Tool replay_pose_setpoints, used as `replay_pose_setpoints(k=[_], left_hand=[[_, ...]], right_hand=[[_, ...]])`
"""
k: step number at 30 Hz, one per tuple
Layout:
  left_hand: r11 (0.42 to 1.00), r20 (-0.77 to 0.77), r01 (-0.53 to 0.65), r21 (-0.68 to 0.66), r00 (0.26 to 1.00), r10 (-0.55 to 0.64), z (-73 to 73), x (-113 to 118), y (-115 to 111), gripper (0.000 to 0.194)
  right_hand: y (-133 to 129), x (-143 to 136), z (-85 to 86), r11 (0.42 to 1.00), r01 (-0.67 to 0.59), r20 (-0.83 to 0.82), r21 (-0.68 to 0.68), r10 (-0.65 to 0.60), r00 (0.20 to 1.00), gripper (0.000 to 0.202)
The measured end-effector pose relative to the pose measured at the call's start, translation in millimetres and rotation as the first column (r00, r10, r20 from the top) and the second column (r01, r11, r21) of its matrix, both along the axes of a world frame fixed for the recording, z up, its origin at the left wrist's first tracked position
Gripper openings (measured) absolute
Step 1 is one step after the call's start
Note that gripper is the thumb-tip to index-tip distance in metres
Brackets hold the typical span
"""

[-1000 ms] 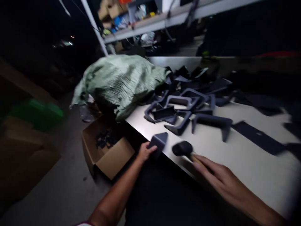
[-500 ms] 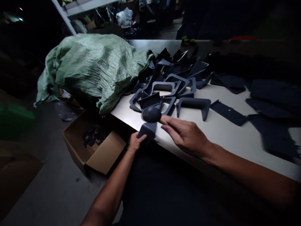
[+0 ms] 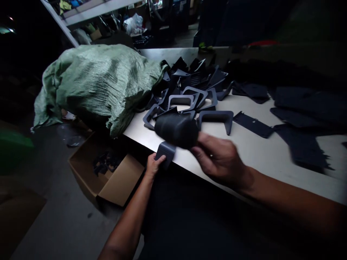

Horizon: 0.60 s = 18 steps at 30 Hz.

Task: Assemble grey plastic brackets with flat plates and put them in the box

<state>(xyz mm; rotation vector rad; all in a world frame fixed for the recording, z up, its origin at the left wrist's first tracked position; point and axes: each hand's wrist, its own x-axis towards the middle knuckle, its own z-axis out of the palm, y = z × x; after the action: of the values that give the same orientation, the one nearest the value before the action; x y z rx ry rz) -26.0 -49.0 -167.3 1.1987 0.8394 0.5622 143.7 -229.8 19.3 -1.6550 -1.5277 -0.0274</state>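
My left hand [image 3: 153,165] grips a dark grey plastic bracket [image 3: 166,151] against the near edge of the pale table [image 3: 252,151]. Above it, my right hand [image 3: 217,157] holds a black rubber mallet [image 3: 176,130], whose head is raised over the bracket and blurred. A pile of similar dark plastic frames [image 3: 189,97] lies on the table just behind the mallet.
A green woven sack [image 3: 94,81] slumps over the table's left end. Below it on the floor stands an open cardboard box [image 3: 108,178] with dark parts inside. Flat black sheets [image 3: 303,112] lie to the right. Cluttered shelves [image 3: 108,14] run along the back.
My right hand took hold of the mallet and lifted it from the table up over the bracket. My left hand kept the bracket at the table edge. The view turned left.
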Motion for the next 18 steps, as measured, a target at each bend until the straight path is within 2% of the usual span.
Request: replay_pose_setpoints(k=[3, 4, 5, 7, 8, 9, 10, 11, 13, 14, 15, 16, 18], left_hand=[[1.000, 0.004, -0.013, 0.008, 1.000, 0.013, 0.6, 0, 1, 0.057], [1.000, 0.005, -0.016, 0.006, 1.000, 0.016, 0.4, 1, 1, 0.057], [1.000, 0.006, -0.018, 0.002, 1.000, 0.018, -0.1, 1, 1, 0.057], [1.000, 0.008, -0.017, -0.014, 1.000, 0.017, -1.1, 1, 1, 0.056], [1.000, 0.009, -0.015, -0.023, 1.000, 0.015, -1.4, 1, 1, 0.056], [0.999, 0.010, -0.015, -0.032, 1.000, 0.016, -1.4, 1, 2, 0.056], [0.999, 0.011, -0.014, -0.042, 1.000, 0.015, -1.3, 1, 2, 0.056], [0.998, 0.012, -0.011, -0.054, 1.000, 0.012, -1.1, 0, 3, 0.056], [0.996, 0.016, 0.007, -0.089, 1.000, -0.006, -1.0, -1, 4, 0.058], [0.993, 0.021, 0.018, -0.112, 1.000, -0.016, -1.3, -2, 3, 0.059], [0.990, 0.030, 0.028, -0.138, 0.999, -0.024, -1.8, -3, 3, 0.061], [0.986, 0.043, 0.032, -0.165, 0.999, -0.025, -2.4, -5, 1, 0.062], [0.976, 0.073, 0.021, -0.215, 0.997, -0.006, -3.0, -10, -4, 0.063]], right_hand=[[-3, 1, -13.1, 0.949, -0.067, 0.077, -0.308, 0.095, 0.992, 0.028], [-4, 0, -13.7, 0.939, -0.050, 0.077, -0.340, 0.081, 0.994, 0.029], [-4, 0, -11.6, 0.951, -0.019, 0.062, -0.309, 0.040, 0.997, 0.030], [-3, -2, -3.5, 0.990, 0.065, -0.003, -0.124, -0.065, 0.998, 0.033], [-3, -3, -0.4, 0.995, 0.091, -0.033, -0.042, -0.092, 0.995, 0.034], [-2, -3, 0.1, 0.995, 0.095, -0.040, -0.019, -0.096, 0.995, 0.035], [-1, -1, -2.6, 0.994, 0.080, -0.030, -0.071, -0.082, 0.996, 0.034], [0, 1, -8.2, 0.981, 0.052, -0.016, -0.188, -0.056, 0.998, 0.033], [0, 7, -24.0, 0.891, 0.026, 0.001, -0.453, -0.028, 1.000, 0.032], [-2, 10, -31.7, 0.849, 0.046, 0.004, -0.526, -0.052, 0.999, 0.033], [-5, 14, -37.8, 0.838, 0.085, 0.008, -0.540, -0.096, 0.995, 0.035], [-11, 18, -42.0, 0.852, 0.137, 0.018, -0.505, -0.149, 0.989, 0.037], [-29, 25, -46.0, 0.896, 0.249, 0.057, -0.368, -0.245, 0.968, 0.041]])
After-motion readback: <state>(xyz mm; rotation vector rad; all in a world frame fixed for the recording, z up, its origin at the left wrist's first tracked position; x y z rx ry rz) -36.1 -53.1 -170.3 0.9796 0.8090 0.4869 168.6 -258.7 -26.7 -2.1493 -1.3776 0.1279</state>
